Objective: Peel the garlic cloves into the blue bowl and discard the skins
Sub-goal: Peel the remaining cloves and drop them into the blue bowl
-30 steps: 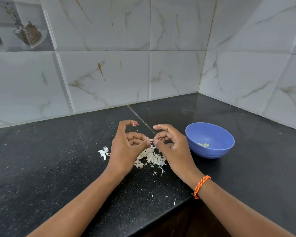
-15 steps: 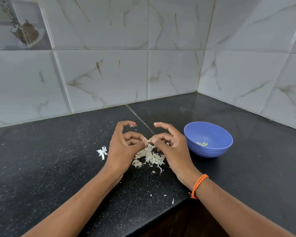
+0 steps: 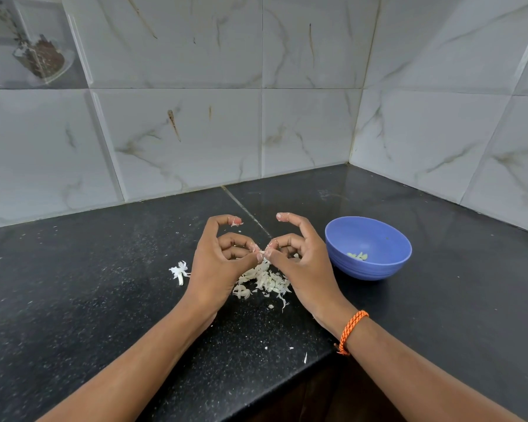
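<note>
Garlic clove (image 3: 262,252), mostly hidden, pinched between thumb and fingertips of left hand (image 3: 218,266) and right hand (image 3: 302,266) above the black table (image 3: 89,300). Loose skins (image 3: 265,280) lie heaped beneath. Blue bowl (image 3: 375,269), just right of the hands, holds a few peeled cloves (image 3: 358,255).

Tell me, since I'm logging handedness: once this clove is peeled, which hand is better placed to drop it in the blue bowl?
Probably the right hand: the blue bowl sits just beside it, while the left hand would have to cross over.
</note>
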### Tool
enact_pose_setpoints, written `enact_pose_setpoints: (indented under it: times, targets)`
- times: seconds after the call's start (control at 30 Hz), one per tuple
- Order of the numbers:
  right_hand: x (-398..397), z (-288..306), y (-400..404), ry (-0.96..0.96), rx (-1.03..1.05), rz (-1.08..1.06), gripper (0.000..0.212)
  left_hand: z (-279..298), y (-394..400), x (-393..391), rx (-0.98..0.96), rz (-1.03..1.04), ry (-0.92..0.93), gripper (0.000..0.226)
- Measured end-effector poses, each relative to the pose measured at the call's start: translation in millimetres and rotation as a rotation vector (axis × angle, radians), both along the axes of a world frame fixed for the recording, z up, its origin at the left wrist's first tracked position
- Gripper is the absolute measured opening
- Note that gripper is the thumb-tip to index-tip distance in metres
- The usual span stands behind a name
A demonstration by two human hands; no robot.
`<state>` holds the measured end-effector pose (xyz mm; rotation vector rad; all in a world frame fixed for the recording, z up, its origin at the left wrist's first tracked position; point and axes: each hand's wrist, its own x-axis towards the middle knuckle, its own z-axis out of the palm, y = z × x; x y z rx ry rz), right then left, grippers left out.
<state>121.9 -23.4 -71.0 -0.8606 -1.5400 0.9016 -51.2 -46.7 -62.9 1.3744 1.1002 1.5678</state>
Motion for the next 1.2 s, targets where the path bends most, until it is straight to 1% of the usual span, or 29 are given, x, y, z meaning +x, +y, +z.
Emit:
enact_pose_setpoints:
  times: [0.23, 0.43, 0.6, 0.67, 0.77, 0.83, 0.9, 1.03, 1.1, 1.2]
  targets:
    - [2.3, 0.8, -1.2, -0.05, 0.078, -0.016, 0.068, 1.9, -1.5, -0.5, -0.002, -0.026, 0.042, 0.06]
    - [1.4, 0.0, 0.8, 0.009, 0.042, 0.016, 0.071, 4.9, -3.5, -0.7, -0.005, -0.046, 0.018, 0.051]
    - [-1.0, -0.8, 0.4, 0.008, 0.052, -0.001, 0.069, 5.9, -4.1, -0.6, -0.021, -0.062, -0.024, 0.047]
    - [-2.8, -0.7, -2.5, -0.028, 0.096, -0.063, 0.067, 4.6, -3.5, -1.2, -0.033, -0.062, -0.047, 0.049]
    - [-6.5, -0.5, -7.5, -0.142, 0.207, -0.174, 0.067, 2.8, -2.9, -1.6, -0.044, -0.058, -0.082, 0.048]
    - [-7.1, -0.9, -8.3, -0.208, 0.266, -0.197, 0.067, 2.8, -2.6, -1.7, -0.049, -0.061, -0.102, 0.048]
    - [-6.6, -1.3, -8.5, -0.248, 0.281, -0.193, 0.069, 3.0, -2.2, -2.7, -0.054, -0.056, -0.114, 0.048]
    - [-7.5, -1.0, -10.9, -0.289, 0.297, -0.168, 0.073, 3.4, -1.8, -4.4, -0.059, -0.056, -0.129, 0.048]
    - [-8.0, -0.3, -11.4, -0.296, 0.311, -0.181, 0.071, 3.0, -2.0, -4.3, -0.063, -0.059, -0.127, 0.048]
    - [-6.9, 0.8, -8.8, -0.254, 0.294, -0.2, 0.065, 1.2, -1.8, -3.5, -0.067, -0.062, -0.133, 0.047]
